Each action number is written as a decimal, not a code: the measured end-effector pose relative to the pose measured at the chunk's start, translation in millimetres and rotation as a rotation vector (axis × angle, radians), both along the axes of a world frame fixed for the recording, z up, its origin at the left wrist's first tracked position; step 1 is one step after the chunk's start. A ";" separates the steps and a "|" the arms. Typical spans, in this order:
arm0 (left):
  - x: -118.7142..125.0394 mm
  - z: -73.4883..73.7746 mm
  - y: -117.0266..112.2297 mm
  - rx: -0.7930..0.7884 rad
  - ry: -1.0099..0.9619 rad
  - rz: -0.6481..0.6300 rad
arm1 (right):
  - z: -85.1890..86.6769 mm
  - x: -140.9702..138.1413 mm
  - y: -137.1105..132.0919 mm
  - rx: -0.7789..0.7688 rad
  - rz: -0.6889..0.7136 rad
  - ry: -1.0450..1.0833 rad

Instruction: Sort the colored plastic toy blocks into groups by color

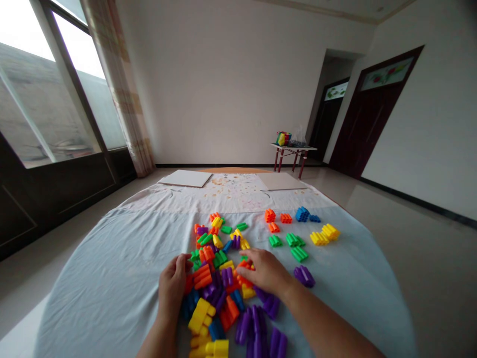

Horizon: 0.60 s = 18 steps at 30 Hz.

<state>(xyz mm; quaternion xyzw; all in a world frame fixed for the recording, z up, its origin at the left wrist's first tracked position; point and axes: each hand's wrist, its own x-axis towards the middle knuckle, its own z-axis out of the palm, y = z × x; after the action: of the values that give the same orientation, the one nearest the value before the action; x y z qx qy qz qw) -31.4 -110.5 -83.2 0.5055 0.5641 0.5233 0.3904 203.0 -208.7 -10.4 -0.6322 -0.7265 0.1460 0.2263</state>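
We are reaching into a heap of plastic blocks (218,293) at bottom centre.
Our hands are apart: the left hand (172,288) is pressing the heap's left edge, the right hand (265,271) resting on orange blocks (244,273). Green blocks (292,241) are lying right of centre on the cloth (112,278).

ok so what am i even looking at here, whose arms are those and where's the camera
There's no machine here. These are a person's own two arms, filmed by one camera worn on their head, looking forward and down. The left hand rests against a heap of chunky plastic building blocks. The right hand lies on orange blocks in that heap. Neither hand clearly holds anything. The blocks lie on a pale blue cloth, with smaller groups of blocks off to the right.
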 end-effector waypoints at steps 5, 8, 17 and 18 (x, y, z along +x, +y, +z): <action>-2.4 -2.2 4.1 -0.017 0.036 0.011 | 1.8 -3.7 -6.4 -0.007 -0.040 -0.122; -2.4 -2.2 3.8 0.000 0.036 0.014 | 7.2 3.2 -7.9 0.081 0.087 -0.024; 1.4 3.5 -1.3 0.008 0.025 0.019 | -0.3 15.4 -10.4 -0.019 0.391 -0.068; 0.9 2.4 -0.8 0.002 0.018 0.018 | -1.9 14.4 -9.6 -0.014 0.366 -0.078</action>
<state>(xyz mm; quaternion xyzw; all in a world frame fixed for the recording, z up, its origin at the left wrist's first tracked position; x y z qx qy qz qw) -30.5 -111.4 -80.8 0.5056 0.5716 0.5226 0.3802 217.3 -218.3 -12.3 -0.4961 -0.8366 0.1652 0.1634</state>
